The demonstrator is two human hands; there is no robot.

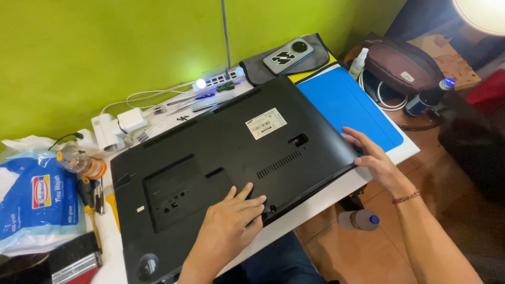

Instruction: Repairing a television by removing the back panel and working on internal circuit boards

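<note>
A large black monitor back panel (210,152) lies face down across the white table (326,197). It has vent slots, a white label and a square recessed mount area. My left hand (231,221) rests flat on its near edge, fingers together, palm down. My right hand (376,158) touches the panel's right corner, fingers spread against the edge, holding nothing. A blue mat (347,102) lies under the panel's right end.
A white power adapter and cables (118,126) sit at the back by the green wall. A blue tissue pack (37,202) lies at left, a phone on a grey pouch (286,55) behind, a brown bag (402,66) and bottles at right.
</note>
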